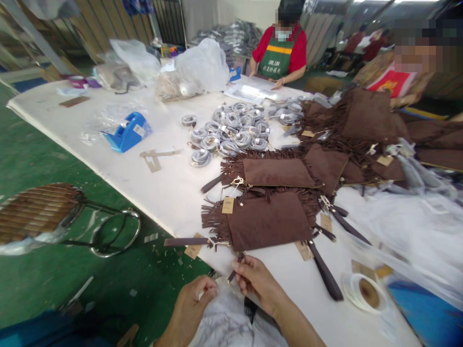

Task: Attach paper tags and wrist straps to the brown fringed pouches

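Note:
My left hand (193, 299) is closed in a pinch on crinkled white wrapping (224, 323) at the table's near edge. My right hand (256, 282) pinches a thin dark strap end (236, 266) just above that wrapping. Right in front lies a brown fringed suede bag (264, 219) with a tan tag (227, 205) and a dark strap (186, 241). A second fringed bag (278, 172) lies behind it.
Several coiled grey straps (231, 132) sit mid-table, a blue tape dispenser (126, 131) to the left, a tape roll (363, 291) at right. More brown bags (369, 118) are piled far right. A person in a green apron (280, 50) works at the far end. A stool (36, 209) stands left.

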Tool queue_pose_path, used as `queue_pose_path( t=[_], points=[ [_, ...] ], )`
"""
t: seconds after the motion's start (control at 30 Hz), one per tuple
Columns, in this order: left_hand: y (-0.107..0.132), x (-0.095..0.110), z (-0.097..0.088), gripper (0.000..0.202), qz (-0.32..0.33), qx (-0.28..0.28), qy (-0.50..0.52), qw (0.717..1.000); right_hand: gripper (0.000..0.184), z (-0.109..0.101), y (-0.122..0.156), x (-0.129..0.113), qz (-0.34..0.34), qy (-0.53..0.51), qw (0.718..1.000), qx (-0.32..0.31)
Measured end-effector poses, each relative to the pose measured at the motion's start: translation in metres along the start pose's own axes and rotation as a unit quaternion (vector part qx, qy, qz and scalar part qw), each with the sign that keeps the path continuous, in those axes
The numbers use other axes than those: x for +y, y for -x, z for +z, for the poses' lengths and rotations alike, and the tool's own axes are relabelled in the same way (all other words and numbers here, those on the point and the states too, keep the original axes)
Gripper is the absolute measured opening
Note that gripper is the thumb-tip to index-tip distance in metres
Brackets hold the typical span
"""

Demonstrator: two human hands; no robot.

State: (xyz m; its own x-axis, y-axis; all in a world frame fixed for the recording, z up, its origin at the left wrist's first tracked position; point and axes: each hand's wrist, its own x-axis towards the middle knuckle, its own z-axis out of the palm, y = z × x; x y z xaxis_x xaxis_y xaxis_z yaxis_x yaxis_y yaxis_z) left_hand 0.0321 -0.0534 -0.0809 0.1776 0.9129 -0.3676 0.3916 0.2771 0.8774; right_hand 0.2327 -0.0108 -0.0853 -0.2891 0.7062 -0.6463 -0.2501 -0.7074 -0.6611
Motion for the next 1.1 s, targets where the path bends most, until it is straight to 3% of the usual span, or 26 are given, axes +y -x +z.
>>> queue_pose_path(
  t=[0.53, 0.8, 1.1],
  points=[
    [0.01, 0.007, -0.001, 0.022, 0.018, 0.007, -0.025, 0.999, 0.042, 0.01, -0.001, 0.002, -0.053, 0.088, 0.993, 0.058],
    [0.006, -0.005, 0.004, 0.03, -0.028, 0.015, -0.016, 0.999, 0.036, 0.005, 0.001, 0.005, -0.062, 0.109, 0.991, 0.049],
    [0.003, 0.004, 0.008, 0.027, -0.059, 0.004, 0.0, 0.998, 0.035, 0.006, 0.001, 0.004, -0.063, 0.113, 0.99, 0.059]
  ],
)
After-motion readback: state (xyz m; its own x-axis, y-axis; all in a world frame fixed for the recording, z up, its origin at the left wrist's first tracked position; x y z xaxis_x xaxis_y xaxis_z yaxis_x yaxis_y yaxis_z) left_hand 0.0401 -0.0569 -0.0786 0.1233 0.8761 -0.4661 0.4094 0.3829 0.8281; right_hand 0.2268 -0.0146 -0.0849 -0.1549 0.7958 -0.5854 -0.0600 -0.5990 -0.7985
